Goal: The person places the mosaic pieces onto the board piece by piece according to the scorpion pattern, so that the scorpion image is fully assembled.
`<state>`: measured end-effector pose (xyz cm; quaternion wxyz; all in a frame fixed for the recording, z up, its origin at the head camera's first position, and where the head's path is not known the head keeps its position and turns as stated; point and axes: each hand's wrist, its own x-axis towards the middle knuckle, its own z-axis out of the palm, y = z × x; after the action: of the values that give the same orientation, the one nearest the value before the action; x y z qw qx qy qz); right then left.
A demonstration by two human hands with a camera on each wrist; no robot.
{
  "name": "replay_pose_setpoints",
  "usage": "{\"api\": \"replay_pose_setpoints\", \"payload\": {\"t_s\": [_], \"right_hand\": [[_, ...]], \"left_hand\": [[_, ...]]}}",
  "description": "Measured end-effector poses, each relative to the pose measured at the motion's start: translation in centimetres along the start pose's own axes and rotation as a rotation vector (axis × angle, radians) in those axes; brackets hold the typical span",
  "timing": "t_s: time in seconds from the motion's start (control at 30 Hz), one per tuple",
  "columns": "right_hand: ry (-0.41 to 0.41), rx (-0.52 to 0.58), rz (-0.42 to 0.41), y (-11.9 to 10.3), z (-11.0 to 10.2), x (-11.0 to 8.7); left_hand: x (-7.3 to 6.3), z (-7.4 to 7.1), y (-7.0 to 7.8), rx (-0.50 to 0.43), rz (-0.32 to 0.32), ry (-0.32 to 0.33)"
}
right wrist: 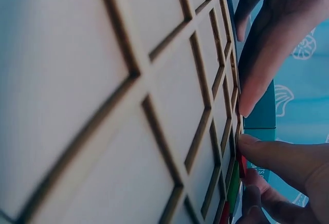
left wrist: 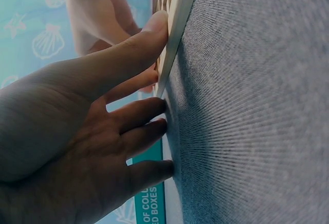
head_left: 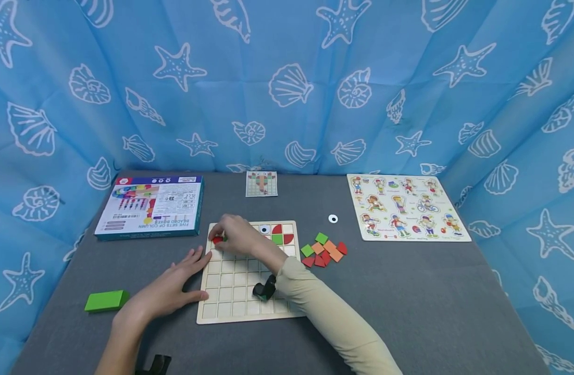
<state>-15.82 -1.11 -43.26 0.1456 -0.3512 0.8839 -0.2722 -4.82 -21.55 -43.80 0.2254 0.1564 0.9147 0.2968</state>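
A pale wooden grid board (head_left: 226,294) lies on the grey table, with several coloured pieces in its far row. At the board's far left corner my right hand (head_left: 235,235) pinches a small red piece (head_left: 217,240) between thumb and finger, low over the squares. In the right wrist view that red piece (right wrist: 243,165) shows beside a green piece (right wrist: 234,185); its exact shape is hidden by the fingers. My left hand (head_left: 170,286) rests at the board's left edge, fingers spread, and its thumb (left wrist: 154,26) touches the rim in the left wrist view.
Loose red, green and orange pieces (head_left: 319,249) lie right of the board, below a white eye disc (head_left: 333,219). A pattern card (head_left: 261,184) lies behind. A boxed set (head_left: 151,208) and green block (head_left: 106,301) are left; a picture puzzle board (head_left: 404,208) is right.
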Motion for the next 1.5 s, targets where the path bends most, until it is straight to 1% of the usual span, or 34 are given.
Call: {"api": "replay_pose_setpoints", "payload": {"t_s": [0.2, 0.43, 0.57, 0.7, 0.8, 0.93, 1.1, 1.2, 1.37, 1.5], "right_hand": [[0.009, 0.011, -0.009, 0.0, 0.1, 0.0], [0.014, 0.013, 0.013, -0.1, -0.1, -0.1], [0.019, 0.038, 0.025, -0.1, -0.3, -0.5], [0.034, 0.085, 0.034, 0.3, -0.7, -1.3], [0.043, 0.142, 0.027, 0.9, -1.2, -2.3], [0.060, 0.209, 0.005, 1.9, -2.1, -4.2], [0.082, 0.237, -0.007, 3.4, -3.6, -6.9], [0.101, 0.231, 0.014, 4.5, -4.6, -8.8], [0.125, 0.229, 0.083, 6.4, -6.1, -11.8], [0.120, 0.229, 0.141, 7.9, -7.0, -14.0]], "left_hand": [[0.0, 0.0, 0.0, 0.003, 0.000, 0.003], [0.1, 0.0, -0.1, 0.009, -0.002, 0.000], [0.1, -0.1, -0.1, 0.016, -0.007, -0.001], [0.2, -0.1, 0.0, 0.012, -0.015, -0.004], [0.2, -0.1, -0.1, 0.012, -0.021, -0.008], [0.2, -0.1, 0.0, 0.017, -0.029, -0.012], [0.2, 0.0, 0.1, 0.019, -0.041, -0.012], [0.1, 0.0, 0.1, 0.018, -0.040, -0.008], [0.1, 0.0, 0.2, 0.021, -0.041, -0.007], [0.1, 0.0, 0.2, 0.025, -0.049, -0.011]]}}
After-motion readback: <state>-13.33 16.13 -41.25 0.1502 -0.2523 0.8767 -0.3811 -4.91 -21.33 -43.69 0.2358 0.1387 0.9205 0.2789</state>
